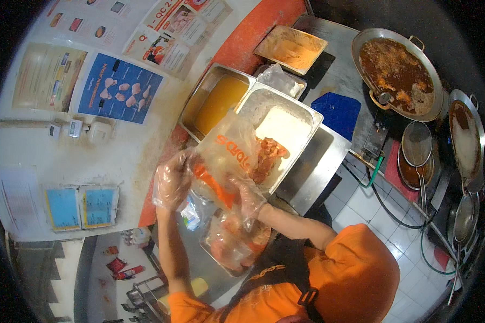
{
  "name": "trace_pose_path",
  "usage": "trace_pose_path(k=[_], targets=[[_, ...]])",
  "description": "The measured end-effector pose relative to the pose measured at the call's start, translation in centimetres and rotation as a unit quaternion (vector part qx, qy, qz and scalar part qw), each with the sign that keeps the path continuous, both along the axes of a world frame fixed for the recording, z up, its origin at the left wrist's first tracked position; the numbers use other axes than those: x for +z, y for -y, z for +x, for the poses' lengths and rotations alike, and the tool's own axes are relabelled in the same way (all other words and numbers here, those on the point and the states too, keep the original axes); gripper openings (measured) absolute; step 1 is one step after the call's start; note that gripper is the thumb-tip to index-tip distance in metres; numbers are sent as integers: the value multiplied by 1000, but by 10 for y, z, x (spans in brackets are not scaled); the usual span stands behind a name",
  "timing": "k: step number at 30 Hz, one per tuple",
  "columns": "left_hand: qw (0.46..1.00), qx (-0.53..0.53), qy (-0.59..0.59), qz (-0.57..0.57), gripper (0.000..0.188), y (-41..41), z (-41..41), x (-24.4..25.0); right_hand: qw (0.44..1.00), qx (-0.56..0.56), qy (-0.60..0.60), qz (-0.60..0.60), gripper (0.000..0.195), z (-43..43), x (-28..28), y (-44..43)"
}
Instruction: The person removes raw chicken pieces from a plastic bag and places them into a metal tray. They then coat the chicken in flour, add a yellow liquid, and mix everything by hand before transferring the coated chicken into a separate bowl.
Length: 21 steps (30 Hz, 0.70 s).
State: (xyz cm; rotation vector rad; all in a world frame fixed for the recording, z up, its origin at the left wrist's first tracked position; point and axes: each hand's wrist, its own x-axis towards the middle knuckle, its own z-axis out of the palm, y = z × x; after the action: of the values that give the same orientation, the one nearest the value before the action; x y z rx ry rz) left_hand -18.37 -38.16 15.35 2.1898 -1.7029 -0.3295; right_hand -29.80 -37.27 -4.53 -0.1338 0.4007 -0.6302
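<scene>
A clear plastic bag [226, 149] with orange printing is tilted over a steel pan of white flour [285, 121]. My gloved left hand [171, 181] grips the bag's near left side. My right hand [247, 198], also in a clear plastic glove, holds its lower right side. Reddish marinated meat pieces [268, 157] lie on the flour by the bag's right side; the bag hides part of the pan. Closer to my body, more pinkish meat in clear bags [236, 242] rests on a tray.
A pan of yellowish liquid [222, 101] adjoins the flour pan. Farther off stands a pan of orange powder [297, 50]. At right, a large wok [400, 76] holds bubbling oil with frying pieces, near a second wok [464, 137] and a wire skimmer [417, 143]. A green hose [374, 175] hangs below.
</scene>
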Motion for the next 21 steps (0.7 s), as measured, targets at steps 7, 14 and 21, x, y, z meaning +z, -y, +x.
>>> trace_pose_path(k=[7, 14, 21], targets=[[931, 72, -345, 92, 40, -110, 60, -62, 843, 26, -193, -501, 51, -34, -20, 35], [827, 141, -535, -99, 36, -153, 29, -91, 716, 91, -158, -674, 54, -47, 44, 55], [747, 293, -496, -332, 15, -280, 15, -82, 672, 161, -129, -711, 63, -30, 100, 3]])
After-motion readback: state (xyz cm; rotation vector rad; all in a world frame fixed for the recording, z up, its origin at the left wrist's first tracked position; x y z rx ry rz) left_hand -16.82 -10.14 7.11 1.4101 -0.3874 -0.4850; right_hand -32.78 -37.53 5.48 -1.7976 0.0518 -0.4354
